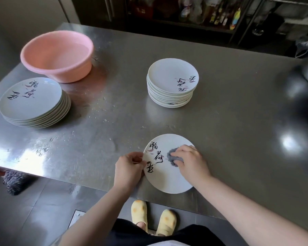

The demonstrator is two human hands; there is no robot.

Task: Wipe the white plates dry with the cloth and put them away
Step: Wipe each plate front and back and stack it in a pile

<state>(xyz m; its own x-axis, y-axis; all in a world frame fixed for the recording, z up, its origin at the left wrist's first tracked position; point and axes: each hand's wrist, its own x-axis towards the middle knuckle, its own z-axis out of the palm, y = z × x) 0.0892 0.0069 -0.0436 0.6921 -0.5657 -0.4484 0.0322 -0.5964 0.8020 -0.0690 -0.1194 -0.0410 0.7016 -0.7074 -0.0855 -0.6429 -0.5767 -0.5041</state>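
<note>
I see the plate (167, 176) lying flat on the steel desk (220, 121), low and centre in frame. My left hand (129, 168) pinches its left rim; my right hand (191, 162) curls around a grey cloth (171, 154), pressing it onto the plate. Two plate stacks (32, 102) (172, 82) sit higher up.

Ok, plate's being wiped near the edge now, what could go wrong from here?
The plate lies close to the table's near edge, and the left hand only pinches its rim; a hard stroke from the right hand with the cloth might slide it off. Water drops on the steel could make it slip or rewet dried plates.
</note>
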